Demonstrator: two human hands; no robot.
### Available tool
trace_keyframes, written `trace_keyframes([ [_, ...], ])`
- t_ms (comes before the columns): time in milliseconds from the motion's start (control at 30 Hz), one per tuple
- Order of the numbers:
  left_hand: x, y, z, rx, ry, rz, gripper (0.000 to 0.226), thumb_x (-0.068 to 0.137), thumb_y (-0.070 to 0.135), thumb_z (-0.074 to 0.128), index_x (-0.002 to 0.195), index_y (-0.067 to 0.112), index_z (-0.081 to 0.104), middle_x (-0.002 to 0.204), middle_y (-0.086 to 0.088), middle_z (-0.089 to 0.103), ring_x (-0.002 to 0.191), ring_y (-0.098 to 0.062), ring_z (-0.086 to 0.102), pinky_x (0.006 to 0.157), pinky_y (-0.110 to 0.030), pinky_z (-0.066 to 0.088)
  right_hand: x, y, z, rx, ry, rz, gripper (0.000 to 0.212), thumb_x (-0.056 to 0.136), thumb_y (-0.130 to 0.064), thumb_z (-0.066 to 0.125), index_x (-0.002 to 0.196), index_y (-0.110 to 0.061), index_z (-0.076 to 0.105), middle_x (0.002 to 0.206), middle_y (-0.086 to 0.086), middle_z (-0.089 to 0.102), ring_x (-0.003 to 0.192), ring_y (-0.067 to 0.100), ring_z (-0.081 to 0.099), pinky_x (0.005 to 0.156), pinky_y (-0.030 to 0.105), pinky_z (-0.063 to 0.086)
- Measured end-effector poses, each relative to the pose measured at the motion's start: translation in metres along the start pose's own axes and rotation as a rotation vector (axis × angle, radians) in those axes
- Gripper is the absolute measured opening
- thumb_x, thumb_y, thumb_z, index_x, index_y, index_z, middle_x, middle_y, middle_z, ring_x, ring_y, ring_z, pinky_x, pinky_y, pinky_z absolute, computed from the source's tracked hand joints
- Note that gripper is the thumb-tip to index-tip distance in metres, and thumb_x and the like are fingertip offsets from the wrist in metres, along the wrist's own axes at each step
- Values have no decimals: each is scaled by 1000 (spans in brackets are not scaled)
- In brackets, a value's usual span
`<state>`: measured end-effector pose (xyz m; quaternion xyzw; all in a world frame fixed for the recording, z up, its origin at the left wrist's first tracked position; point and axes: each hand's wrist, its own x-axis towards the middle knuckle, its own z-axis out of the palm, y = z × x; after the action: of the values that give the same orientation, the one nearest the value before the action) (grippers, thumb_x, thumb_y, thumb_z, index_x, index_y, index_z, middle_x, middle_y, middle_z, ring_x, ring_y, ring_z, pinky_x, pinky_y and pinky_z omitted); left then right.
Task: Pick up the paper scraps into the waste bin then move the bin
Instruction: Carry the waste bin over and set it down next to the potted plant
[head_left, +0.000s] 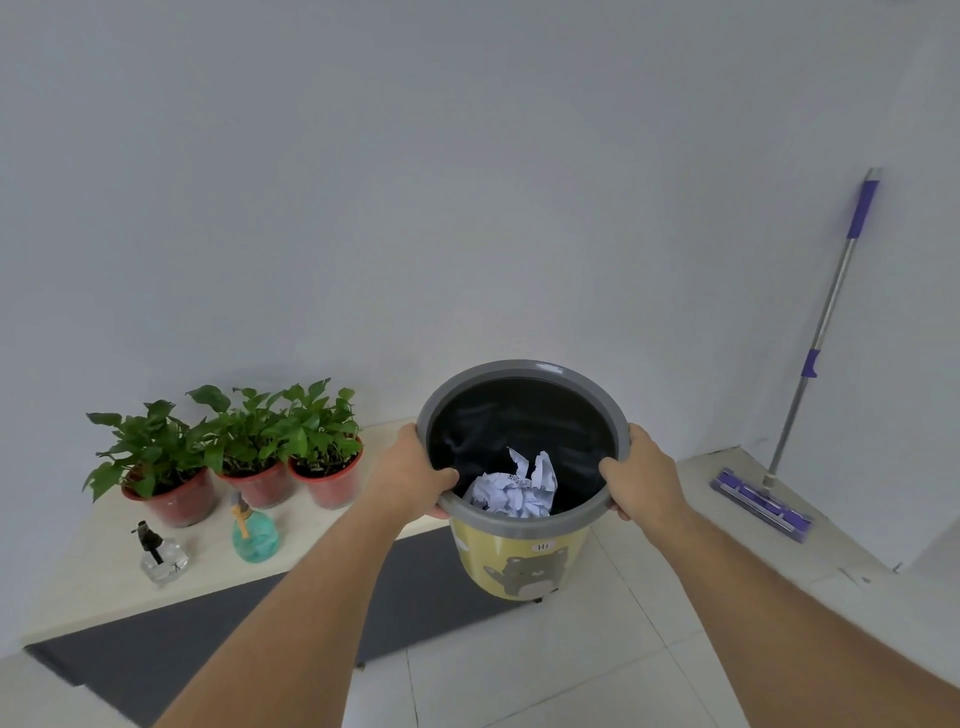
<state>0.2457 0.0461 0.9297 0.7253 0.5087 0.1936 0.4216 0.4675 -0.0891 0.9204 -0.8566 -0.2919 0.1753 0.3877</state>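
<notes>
A yellow waste bin (519, 564) with a grey rim, a black liner and a grey bear picture is held up in front of me, above the floor. Crumpled white paper scraps (514, 491) lie inside it at the bottom. My left hand (413, 475) grips the rim on its left side, thumb inside the opening. My right hand (641, 470) grips the rim on its right side, thumb also over the edge.
Three potted green plants (234, 447) stand on a low pale ledge at the left, with a clear spray bottle (161, 553) and a teal spray bottle (253, 532) in front. A dark mat (208, 639) lies on the tiled floor. A purple flat mop (810, 364) leans on the right wall.
</notes>
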Motion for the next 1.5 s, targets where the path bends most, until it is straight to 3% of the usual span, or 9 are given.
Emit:
trace_keyframes([
  [100,2,5,4,13,-31,26,47,81,13,73,118,16,44,93,-5,65,65,-25,75,62,-41,65,-5,5,-7,7,27,19,40,92,-12,56,130,-17,45,110,14,63,92,33,67,79,50,61],
  [300,2,33,27,52,-125,105,50,81,17,74,120,20,43,91,-2,65,56,-20,74,50,-29,61,-25,24,-40,34,156,98,39,92,-13,57,129,-19,46,106,12,63,87,29,68,73,44,63],
  [567,-26,84,85,22,-331,266,52,82,13,74,124,16,44,108,-11,62,72,-28,73,56,-39,64,-78,68,-107,54,350,249,40,91,-11,53,130,-17,46,104,16,65,86,34,69,67,43,62],
  [700,-47,103,117,41,-391,306,49,79,18,72,120,14,45,107,-15,64,72,-37,75,72,-50,62,-101,93,-140,40,427,288,37,91,-12,54,127,-17,47,101,14,64,85,33,68,71,48,62],
  [767,-54,109,132,47,-414,319,50,80,20,72,121,14,44,108,-15,64,82,-40,73,76,-52,61,-107,105,-153,37,448,301,36,90,-13,54,125,-17,47,100,14,64,85,33,68,72,50,62],
  [900,-62,121,157,17,-435,343,57,81,17,75,127,11,43,117,-15,60,96,-37,68,79,-50,61,-105,126,-175,33,463,302,36,89,-14,54,124,-19,48,99,12,64,84,33,67,72,51,62],
  [1133,-64,154,195,37,-404,336,54,81,17,74,126,15,43,112,-12,60,86,-32,71,72,-46,64,-76,154,-211,77,433,285,36,90,-13,55,125,-18,49,99,12,63,81,32,68,65,45,63],
  [1500,-9,195,257,86,-379,314,48,84,18,74,120,19,43,98,-3,60,71,-23,73,64,-40,65,4,183,-240,97,385,299,37,93,-12,54,128,-17,46,106,15,63,90,34,68,76,49,62],
])
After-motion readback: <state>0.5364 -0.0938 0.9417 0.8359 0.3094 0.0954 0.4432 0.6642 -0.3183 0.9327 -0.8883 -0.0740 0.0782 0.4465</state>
